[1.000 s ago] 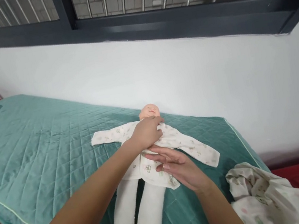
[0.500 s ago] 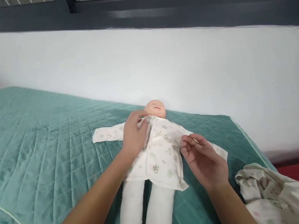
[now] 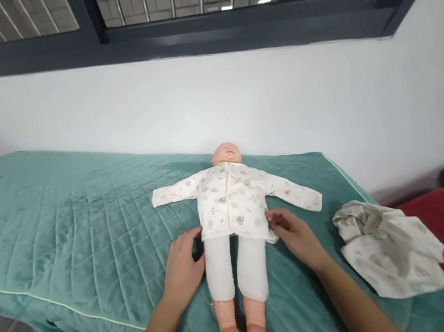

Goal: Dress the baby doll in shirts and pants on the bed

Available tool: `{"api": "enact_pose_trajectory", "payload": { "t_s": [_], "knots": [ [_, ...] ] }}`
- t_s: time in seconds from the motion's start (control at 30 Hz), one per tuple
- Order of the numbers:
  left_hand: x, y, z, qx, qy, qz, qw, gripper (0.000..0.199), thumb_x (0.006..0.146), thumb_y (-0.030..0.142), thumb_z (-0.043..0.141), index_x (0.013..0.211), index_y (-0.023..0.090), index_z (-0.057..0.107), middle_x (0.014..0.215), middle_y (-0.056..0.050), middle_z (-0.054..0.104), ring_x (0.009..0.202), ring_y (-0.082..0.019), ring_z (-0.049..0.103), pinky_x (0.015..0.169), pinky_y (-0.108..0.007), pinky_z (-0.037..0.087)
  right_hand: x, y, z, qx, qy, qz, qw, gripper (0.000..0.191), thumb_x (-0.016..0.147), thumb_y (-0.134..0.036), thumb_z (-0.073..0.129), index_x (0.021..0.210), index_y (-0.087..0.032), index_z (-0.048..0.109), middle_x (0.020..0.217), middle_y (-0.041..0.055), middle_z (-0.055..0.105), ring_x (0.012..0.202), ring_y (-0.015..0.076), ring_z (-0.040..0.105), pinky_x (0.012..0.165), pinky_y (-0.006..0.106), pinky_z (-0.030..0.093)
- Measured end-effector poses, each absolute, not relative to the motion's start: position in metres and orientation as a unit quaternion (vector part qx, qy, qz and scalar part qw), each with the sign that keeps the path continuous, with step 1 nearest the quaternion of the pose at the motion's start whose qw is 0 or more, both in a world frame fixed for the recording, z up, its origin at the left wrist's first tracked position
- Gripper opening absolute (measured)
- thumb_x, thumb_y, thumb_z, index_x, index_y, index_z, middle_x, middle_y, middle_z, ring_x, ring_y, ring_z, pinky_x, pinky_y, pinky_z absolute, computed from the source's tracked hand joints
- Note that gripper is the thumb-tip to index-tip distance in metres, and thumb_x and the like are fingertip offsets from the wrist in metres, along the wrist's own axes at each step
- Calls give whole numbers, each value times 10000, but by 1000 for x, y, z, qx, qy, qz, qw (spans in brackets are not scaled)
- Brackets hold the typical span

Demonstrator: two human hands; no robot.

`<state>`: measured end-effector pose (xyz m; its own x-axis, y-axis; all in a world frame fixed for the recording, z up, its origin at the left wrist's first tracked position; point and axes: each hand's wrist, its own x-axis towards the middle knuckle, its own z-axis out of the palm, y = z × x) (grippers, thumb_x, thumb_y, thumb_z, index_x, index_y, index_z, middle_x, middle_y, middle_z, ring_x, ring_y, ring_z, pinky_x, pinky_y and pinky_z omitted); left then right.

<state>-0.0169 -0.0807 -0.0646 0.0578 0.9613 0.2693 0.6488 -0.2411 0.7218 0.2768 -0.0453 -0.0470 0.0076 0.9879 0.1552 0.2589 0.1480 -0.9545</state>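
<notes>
On the pink-and-white baby doll point(image 3: 251, 267), the white printed cloth jacket point(image 3: 228, 199) looks light, soft, easily held by its hem. Beside the doll's hips, your left grip point(image 3: 184, 267) gapes, seemingly unloaded; your right grip point(image 3: 297, 236) curls, hold unclear.

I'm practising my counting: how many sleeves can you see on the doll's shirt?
2. One sleeve stretches toward the picture's left; the other sleeve stretches right, ending near the crumpled cloth. Both show plainly.
</notes>
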Motion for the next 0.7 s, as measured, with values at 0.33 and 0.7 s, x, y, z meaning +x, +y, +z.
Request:
{"api": "enact_pose_trajectory", "payload": {
  "t_s": [0.33,0.7],
  "knots": [
    [6,-63,-65,712,584,348,177,346,855,209,579,1200,224,584,1154,-72,689,1075,-277,614,955,-449,410,252,-97,-46,-613,-679,178,362,291,831,-220,547,1117,-224,599,1059,46,622,973,218,573,860,356,459],
    [4,-73,-64,612,560,489,271,265,859,181,491,1098,210,601,1067,-43,703,962,-198,643,841,-332,483,258,-99,-50,-658,-580,212,430,225,874,-383,548,979,-202,629,829,13,675,715,177,582,686,303,441]
  ]
}}
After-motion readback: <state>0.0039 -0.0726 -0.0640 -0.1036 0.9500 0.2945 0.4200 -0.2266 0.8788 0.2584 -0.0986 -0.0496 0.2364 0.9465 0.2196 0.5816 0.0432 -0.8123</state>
